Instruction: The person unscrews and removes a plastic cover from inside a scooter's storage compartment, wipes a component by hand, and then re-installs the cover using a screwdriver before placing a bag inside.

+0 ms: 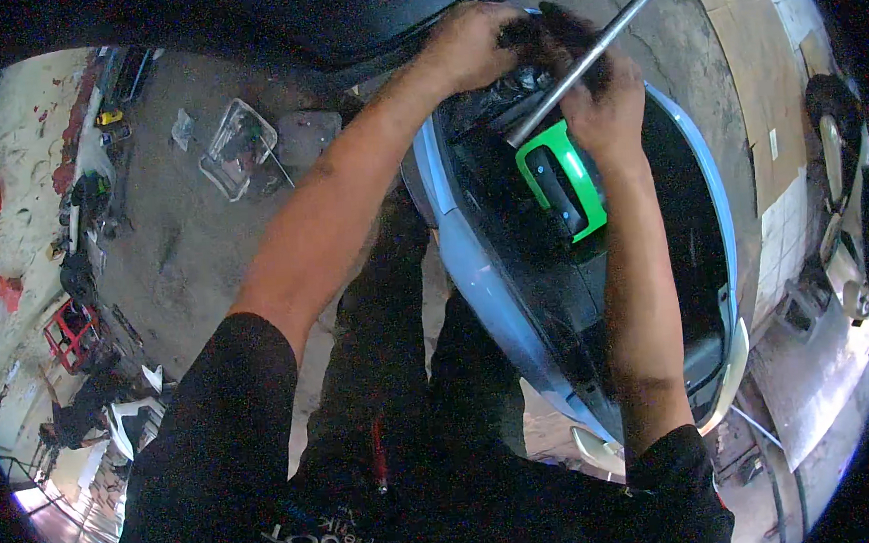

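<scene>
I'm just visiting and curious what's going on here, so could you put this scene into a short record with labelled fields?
Left hand: the left hand reaches forward over the dark far end of the bodywork; its fingertips are hard to make out
Right hand: the right hand is at a metal bar, grip unclear
Bar: the metal bar slants across the right hand, its far end to the right
Bodywork: pale blue bodywork around a dark interior
Bright part: a green part with a dark inset, beside the right wrist
Floor, left: a clear tray
</scene>
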### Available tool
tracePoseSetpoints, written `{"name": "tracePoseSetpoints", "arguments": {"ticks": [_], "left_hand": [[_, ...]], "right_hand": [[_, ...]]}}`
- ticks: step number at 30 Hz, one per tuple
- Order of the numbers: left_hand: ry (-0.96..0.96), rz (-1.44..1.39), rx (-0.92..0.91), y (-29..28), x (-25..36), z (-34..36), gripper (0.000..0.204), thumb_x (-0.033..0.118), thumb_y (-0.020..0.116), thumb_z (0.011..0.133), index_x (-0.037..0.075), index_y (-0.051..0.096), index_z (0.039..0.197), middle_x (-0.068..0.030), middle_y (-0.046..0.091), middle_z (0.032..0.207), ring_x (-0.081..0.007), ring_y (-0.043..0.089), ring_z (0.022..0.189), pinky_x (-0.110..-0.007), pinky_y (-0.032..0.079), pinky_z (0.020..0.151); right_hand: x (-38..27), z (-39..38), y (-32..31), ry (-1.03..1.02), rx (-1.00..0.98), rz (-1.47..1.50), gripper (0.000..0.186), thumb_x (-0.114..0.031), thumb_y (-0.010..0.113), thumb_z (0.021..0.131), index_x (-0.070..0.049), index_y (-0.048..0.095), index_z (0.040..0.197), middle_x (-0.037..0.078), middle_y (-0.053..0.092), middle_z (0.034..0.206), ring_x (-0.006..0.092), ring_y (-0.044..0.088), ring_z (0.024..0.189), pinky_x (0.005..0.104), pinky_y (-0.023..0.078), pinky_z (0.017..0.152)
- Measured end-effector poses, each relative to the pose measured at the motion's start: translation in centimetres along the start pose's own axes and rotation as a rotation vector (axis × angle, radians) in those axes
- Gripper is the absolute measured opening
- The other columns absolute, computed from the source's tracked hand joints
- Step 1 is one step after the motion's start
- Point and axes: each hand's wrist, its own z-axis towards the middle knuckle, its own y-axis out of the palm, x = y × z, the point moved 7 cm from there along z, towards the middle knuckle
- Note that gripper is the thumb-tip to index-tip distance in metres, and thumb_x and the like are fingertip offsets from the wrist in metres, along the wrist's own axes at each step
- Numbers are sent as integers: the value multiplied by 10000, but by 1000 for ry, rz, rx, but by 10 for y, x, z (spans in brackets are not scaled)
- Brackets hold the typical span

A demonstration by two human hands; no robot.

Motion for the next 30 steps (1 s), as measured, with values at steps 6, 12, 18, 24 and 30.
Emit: {"name": "tracePoseSetpoints", "arguments": {"ticks": [6, 12, 18, 24, 30], "left_hand": [[-47, -83, -4, 1, -1, 2, 397, 323, 721, 700, 115, 647, 1029, -140, 656, 960, -315, 627, 892, -374, 502, 802], [-382, -106, 53, -22, -12, -33, 387, 233, 664, 781, 36, 576, 1102, -182, 627, 1031, -298, 611, 954, -361, 474, 840], [-560, -288, 175, -29, -21, -134, 337, 227, 630, 841, -8, 564, 1073, -149, 636, 1013, -235, 607, 944, -354, 456, 858], [-944, -738, 97, -15, 9, -170, 257, 187, 653, 838, 23, 594, 1026, -89, 641, 953, -173, 603, 886, -335, 491, 786], [-1103, -1409, 242, 35, 26, -162, 259, 194, 653, 839, 26, 590, 1025, -64, 630, 936, -163, 595, 843, -322, 514, 722]], "right_hand": [[2, -8, -2, 73, 200, -157, 266, -164, 634, 751, -51, 607, 990, 176, 630, 863, 390, 598, 781, 446, 477, 707], [1, -5, 14, 67, -70, -79, 292, -101, 627, 722, -41, 618, 1008, 207, 628, 913, 386, 589, 900, 405, 471, 810], [4, -3, 6, 106, 198, -117, 268, -115, 664, 705, -27, 621, 954, 178, 631, 893, 363, 610, 796, 390, 492, 718], [13, 9, 3, 116, 47, 14, 243, -137, 668, 727, -34, 619, 941, 200, 620, 858, 388, 598, 771, 417, 481, 672], [-13, 3, -7, 77, 212, -198, 194, -145, 667, 757, -52, 631, 923, 164, 644, 808, 370, 616, 741, 409, 490, 672]]}}
